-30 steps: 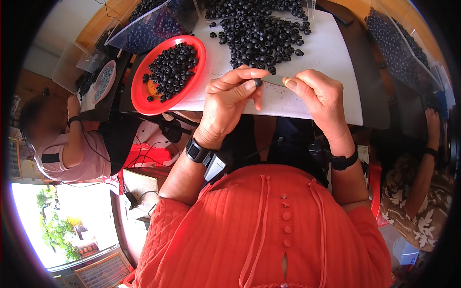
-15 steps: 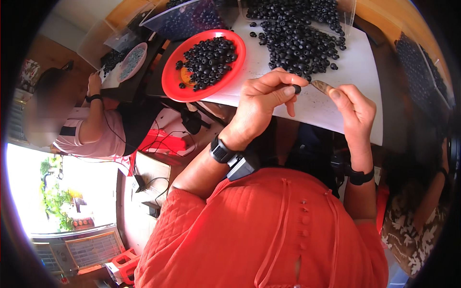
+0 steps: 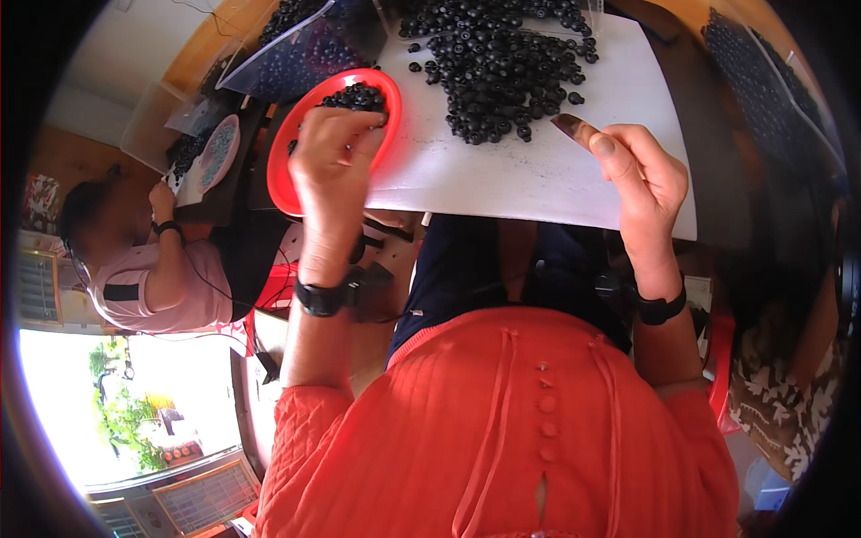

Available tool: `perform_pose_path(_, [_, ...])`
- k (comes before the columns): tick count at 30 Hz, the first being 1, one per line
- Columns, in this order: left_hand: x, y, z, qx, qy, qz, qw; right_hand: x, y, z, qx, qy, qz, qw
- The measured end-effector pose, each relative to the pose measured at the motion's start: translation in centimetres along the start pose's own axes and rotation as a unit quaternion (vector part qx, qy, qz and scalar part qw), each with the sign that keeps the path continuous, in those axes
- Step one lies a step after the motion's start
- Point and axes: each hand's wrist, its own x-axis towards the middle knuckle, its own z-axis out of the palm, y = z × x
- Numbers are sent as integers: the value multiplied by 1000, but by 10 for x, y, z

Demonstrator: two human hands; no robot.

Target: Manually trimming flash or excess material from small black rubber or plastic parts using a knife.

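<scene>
My left hand (image 3: 336,166) is over the red plate (image 3: 280,184), fingers bent and smeared by motion. Whether it holds anything cannot be made out. Small round black parts (image 3: 354,95) with holes lie in the plate, partly hidden by that hand. Between thumb and forefinger, my right hand (image 3: 641,175) pinches a small, flat, dark-tipped blade (image 3: 567,124). Its tip points up and left, just short of a heap of the same black parts (image 3: 502,81) on the white board (image 3: 538,184).
Clear bins of black parts stand behind the plate (image 3: 287,58) and at the far right (image 3: 762,67). At left, another person (image 3: 170,273) sits by a pink plate (image 3: 218,152) of small greyish pieces. A patterned garment (image 3: 780,403) shows at the right edge.
My left hand has gone left, from beside the blade to over the red plate; the black part it pinched is no longer visible. The right hand keeps the blade. The whole view has shifted.
</scene>
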Motion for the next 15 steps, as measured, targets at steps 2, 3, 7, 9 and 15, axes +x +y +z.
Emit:
perform_pose_path(2, [-6, 23, 27, -27, -55, 25, 998, 0, -3, 0, -1, 3, 3, 1000])
perform_pose_path(3, [-6, 28, 43, -37, -77, 50, 995, 0, -3, 0, 1, 7, 6, 1000])
perform_pose_path(7, [4, 45, 87, -4, -92, 144, 985, -1, -4, 0, 12, 11, 0, 1000])
perform_pose_path(9, [10, 46, 100, 60, -102, 170, 978, -1, -4, 0, 13, 14, 2, 1000])
perform_pose_path(15, [17, 52, 110, 160, -121, 217, 955, -3, -5, -5, 8, 17, 9, 1000])
